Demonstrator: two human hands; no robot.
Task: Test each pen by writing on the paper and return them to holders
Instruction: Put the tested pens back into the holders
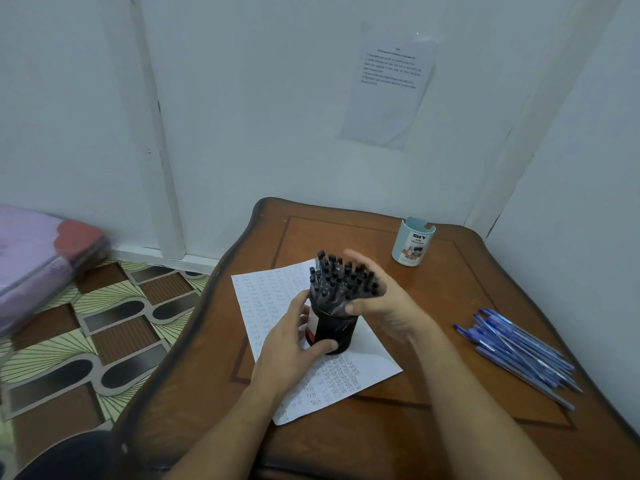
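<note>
A black cylindrical holder (334,332) packed with several black pens (341,277) stands on the paper (374,358), a white sheet covered with small handwritten test words. My left hand (294,336) grips the holder's lower left side, thumb across its front. My right hand (384,299) is wrapped around the bundle of black pens from the right, thumb at the holder's rim. Several blue pens (519,348) lie loose in a pile on the table's right side. A light blue holder (412,242) labelled DIY stands at the back right; no pens show above its rim.
The brown wooden table (398,427) sits in a corner, with white walls behind and to the right. A printed sheet (391,84) is stuck on the back wall. Patterned floor (104,327) and a purple bundle (38,258) lie to the left.
</note>
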